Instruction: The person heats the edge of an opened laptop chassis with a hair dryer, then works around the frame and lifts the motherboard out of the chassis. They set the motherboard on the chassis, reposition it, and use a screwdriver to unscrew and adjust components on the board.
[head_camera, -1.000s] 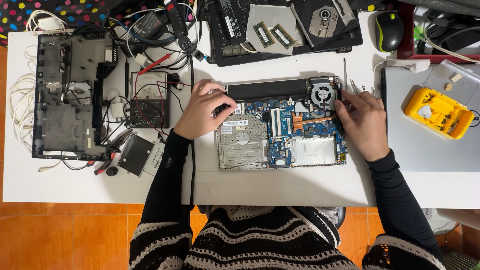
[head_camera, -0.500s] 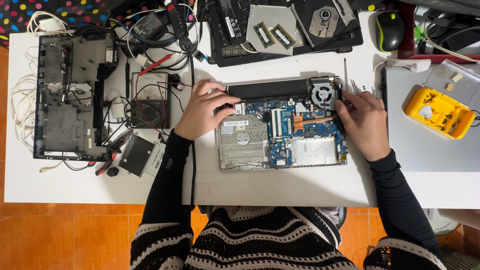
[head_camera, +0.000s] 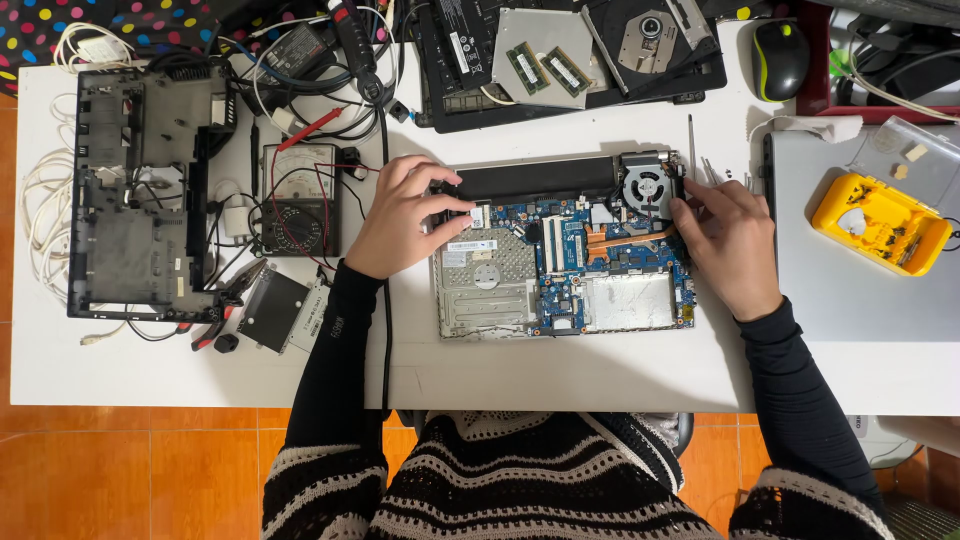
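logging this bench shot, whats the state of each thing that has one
laptop: opened up, board bare
fan: exposed, in its corner
left hand: on the laptop's top left edge
right hand: at the fan corner
black shell: stripped, lying flat
meter: leads attached
yellow box: open

An opened laptop base (head_camera: 565, 262) is lying near the front edge of the white table (head_camera: 200, 370), its blue circuit board and cooling fan (head_camera: 648, 186) showing. The left hand (head_camera: 400, 220) is resting on the base's left rear corner, fingers curled over the black strip there. The right hand (head_camera: 728, 240) is touching the right rear corner beside the fan. A multimeter (head_camera: 298, 198) is sitting just left of the left hand, and a yellow parts tray (head_camera: 880, 222) is lying toward the right edge.
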